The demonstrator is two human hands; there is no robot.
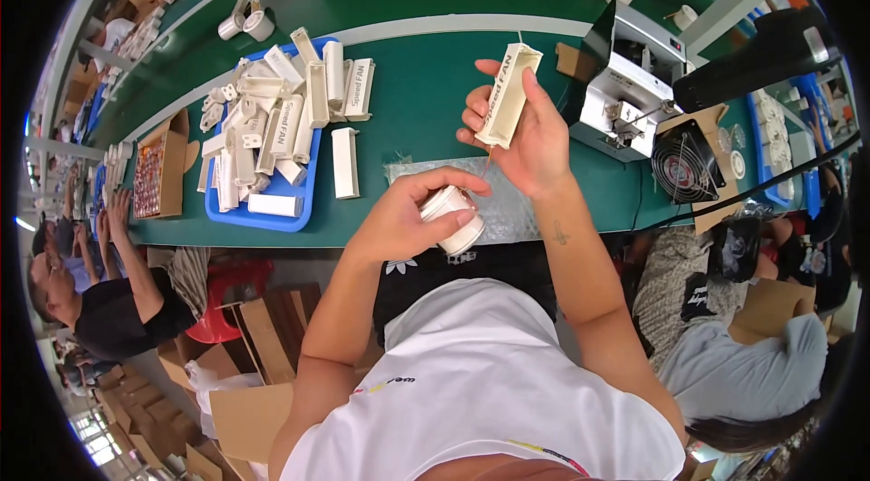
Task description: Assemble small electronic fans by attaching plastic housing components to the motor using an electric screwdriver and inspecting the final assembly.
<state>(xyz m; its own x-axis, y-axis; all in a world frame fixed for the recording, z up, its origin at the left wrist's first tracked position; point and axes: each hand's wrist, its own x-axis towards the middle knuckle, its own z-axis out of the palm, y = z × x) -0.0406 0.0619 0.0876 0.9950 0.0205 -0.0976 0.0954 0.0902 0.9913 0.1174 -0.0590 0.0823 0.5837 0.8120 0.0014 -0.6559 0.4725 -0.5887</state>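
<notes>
We note a white box (509, 93) held upright above the green table (426, 100) in the right hand (526, 132): thumb on its near face, fingers wrapped behind, top end clear of the fingertips. The left hand (408, 218) is closed around a tape roll (453, 218) just below, fingers curled over its rim. A clear plastic sheet (512, 200) lies beneath both. To the left, a blue tray (272, 218) carries more white boxes; one lone box (345, 162) lies beside it. A machine (625, 91) and fan (684, 164) stand right.
</notes>
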